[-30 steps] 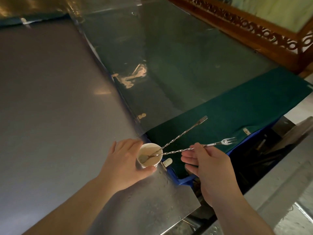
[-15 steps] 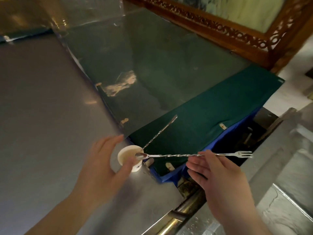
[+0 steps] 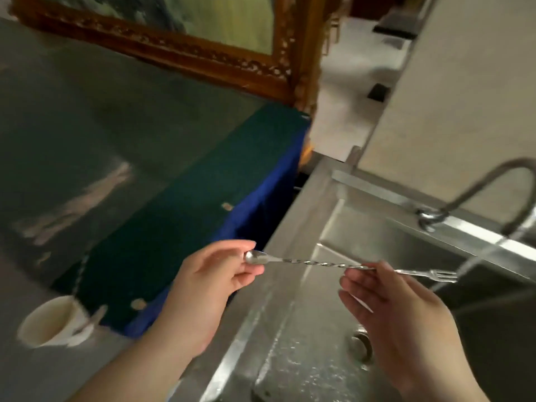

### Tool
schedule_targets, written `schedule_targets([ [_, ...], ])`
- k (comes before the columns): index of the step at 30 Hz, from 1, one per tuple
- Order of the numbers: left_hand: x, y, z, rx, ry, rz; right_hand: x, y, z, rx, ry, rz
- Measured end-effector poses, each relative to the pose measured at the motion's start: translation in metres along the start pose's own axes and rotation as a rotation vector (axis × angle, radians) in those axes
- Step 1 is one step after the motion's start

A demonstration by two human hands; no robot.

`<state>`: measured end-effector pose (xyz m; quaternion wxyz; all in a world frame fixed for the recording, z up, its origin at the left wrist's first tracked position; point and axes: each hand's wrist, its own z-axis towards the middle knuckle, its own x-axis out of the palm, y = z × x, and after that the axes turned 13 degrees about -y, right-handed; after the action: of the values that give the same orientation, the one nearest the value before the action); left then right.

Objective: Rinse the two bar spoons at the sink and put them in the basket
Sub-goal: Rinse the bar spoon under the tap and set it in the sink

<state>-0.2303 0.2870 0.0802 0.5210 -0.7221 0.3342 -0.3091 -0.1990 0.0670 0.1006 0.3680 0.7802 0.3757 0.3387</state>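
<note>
A twisted bar spoon (image 3: 333,264) lies level above the left rim of the steel sink (image 3: 293,227). The left hand (image 3: 203,291) pinches its bowl between thumb and forefinger. The right hand (image 3: 397,317) holds the stem near the fork end in its fingertips, the other fingers loosely spread over the basin. Water runs from the faucet (image 3: 475,192) just beyond the fork tines. A second bar spoon (image 3: 79,281), blurred, stands in a cup (image 3: 49,323) well left of the sink.

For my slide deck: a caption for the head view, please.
Both hands hold one bar spoon over the sink; water runs.
</note>
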Motion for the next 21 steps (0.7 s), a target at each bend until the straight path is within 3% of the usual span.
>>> schedule_targets([
  [4, 0.087, 0.019, -0.012, -0.149, 0.132, -0.133, -0.071, 0.028, 0.034, -0.017, -0.116, 0.07],
  [11, 0.229, 0.062, -0.043, -0.303, 0.254, -0.098, -0.181, 0.05, 0.093, 0.007, -0.282, 0.228],
  [21, 0.336, 0.112, -0.042, -0.304, 0.36, 0.133, -0.25, 0.027, 0.15, 0.28, -0.385, 0.505],
])
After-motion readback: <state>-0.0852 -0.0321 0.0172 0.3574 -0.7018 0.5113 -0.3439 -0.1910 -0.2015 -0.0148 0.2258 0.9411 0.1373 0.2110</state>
